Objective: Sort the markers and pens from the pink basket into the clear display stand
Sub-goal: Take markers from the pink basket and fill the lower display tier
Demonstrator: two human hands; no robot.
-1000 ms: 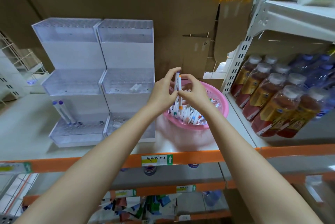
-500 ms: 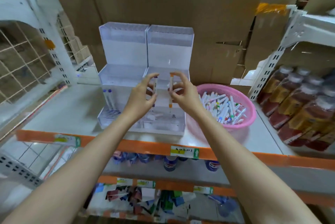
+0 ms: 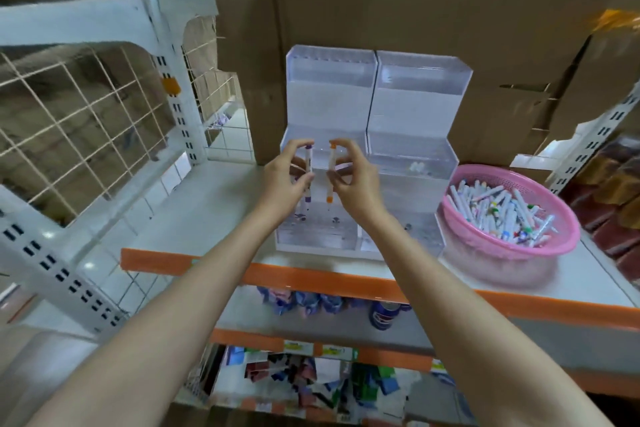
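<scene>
Head view, so which step are we on?

— We judge it the placing step. Our left hand [image 3: 284, 181] and right hand [image 3: 353, 181] are up in front of the clear display stand [image 3: 415, 108], each with one marker, and neither marker is seated in a slot yet.

How are our fingers set?

— Narrow pinches. The left fingers [image 3: 298, 145] and thumb curl round the purple-capped marker [image 3: 308, 170]. The right fingers [image 3: 343, 143] pinch the orange-capped marker [image 3: 331, 174] the same way, forefinger at the top cap, thumb lower on the barrel. The two markers stand just beside each other, between the two sets of fingertips, not touching.

Which way do they point?

— Both near upright, long axis running top to bottom. The lower ends stick out beneath our thumbs and aim down at the stand's lowest tier.

And next?

— We'd say lower each along its own axis into a hole below the fingertips, held plumb, then ease the pinch. Which holes are free we cannot tell, as our hands hide part of that tier. The pink basket [image 3: 561, 243] of loose markers [image 3: 498, 208] sits well apart, out past the back of the right hand
</scene>
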